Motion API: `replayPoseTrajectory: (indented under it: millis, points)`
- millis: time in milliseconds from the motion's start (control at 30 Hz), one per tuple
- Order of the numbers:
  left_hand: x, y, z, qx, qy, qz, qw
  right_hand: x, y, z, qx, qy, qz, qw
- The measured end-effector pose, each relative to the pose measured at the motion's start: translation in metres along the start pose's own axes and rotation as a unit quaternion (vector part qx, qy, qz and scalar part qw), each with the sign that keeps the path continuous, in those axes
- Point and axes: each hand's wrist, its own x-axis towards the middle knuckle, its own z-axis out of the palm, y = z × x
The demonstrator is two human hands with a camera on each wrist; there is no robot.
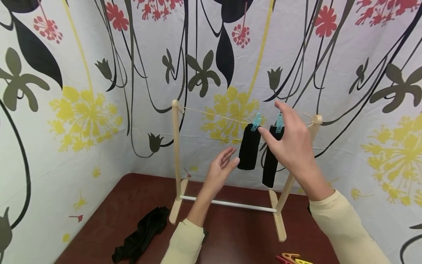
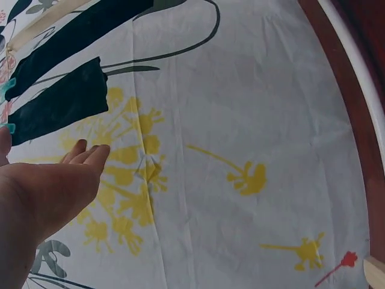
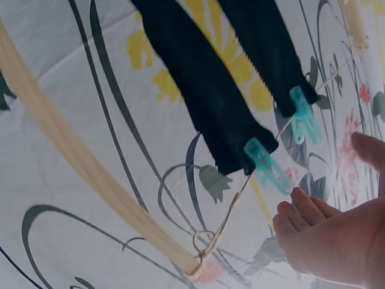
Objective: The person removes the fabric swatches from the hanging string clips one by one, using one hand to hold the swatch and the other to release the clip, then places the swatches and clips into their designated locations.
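Note:
Two narrow black cloth pieces, the left one [image 1: 249, 148] and the right one [image 1: 270, 165], hang side by side from a thin string [image 1: 217, 116]. A light-blue clothespin [image 1: 256, 122] clips the left piece at its top; another blue clothespin [image 3: 267, 165] clips the right piece. My right hand [image 1: 293, 143] is raised in front of the right piece, thumb and fingers spread apart around the clothespins, pinching neither. Beside the left piece's lower edge, my left hand [image 1: 219, 170] is held up with relaxed fingers and nothing in it.
The string runs between two wooden posts [image 1: 177, 154] of a stand with a white bottom bar [image 1: 230, 205]. Crumpled black cloth [image 1: 141, 234] lies on the dark red table [image 1: 237, 242] at left. Several colored clothespins [image 1: 290, 257] lie at the front right. Flower-patterned fabric [image 1: 148, 73] surrounds the table.

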Motion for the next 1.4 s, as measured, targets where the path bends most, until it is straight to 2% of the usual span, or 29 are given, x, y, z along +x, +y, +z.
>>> replayPoseTrajectory:
  millis: [167, 333, 533, 700, 867, 1067, 1400]
  points:
    - [0.007, 0.002, 0.010, 0.008, 0.003, -0.042, 0.9991, 0.014, 0.001, -0.004, -0.028, -0.060, 0.000, 0.9978]
    - [0.011, 0.002, 0.019, 0.016, 0.001, -0.076, 0.9970, 0.025, -0.003, -0.007, -0.053, -0.127, -0.003, 0.9905]
    - [0.021, 0.002, 0.026, -0.019, 0.010, -0.098, 0.9950, 0.034, -0.009, -0.009, -0.069, -0.195, 0.022, 0.9781]
    - [0.025, 0.000, 0.028, -0.023, 0.008, -0.105, 0.9942, 0.042, -0.012, -0.008, -0.069, -0.236, 0.042, 0.9685]
    - [0.025, -0.002, 0.030, -0.024, 0.010, -0.099, 0.9948, 0.048, -0.011, -0.007, -0.066, -0.251, 0.050, 0.9645]
    - [0.025, -0.004, 0.033, -0.034, 0.022, -0.084, 0.9957, 0.050, -0.011, -0.007, -0.061, -0.252, 0.048, 0.9645]
    - [0.021, -0.003, 0.033, -0.026, 0.033, -0.095, 0.9946, 0.050, -0.011, -0.009, -0.041, -0.239, 0.049, 0.9688]
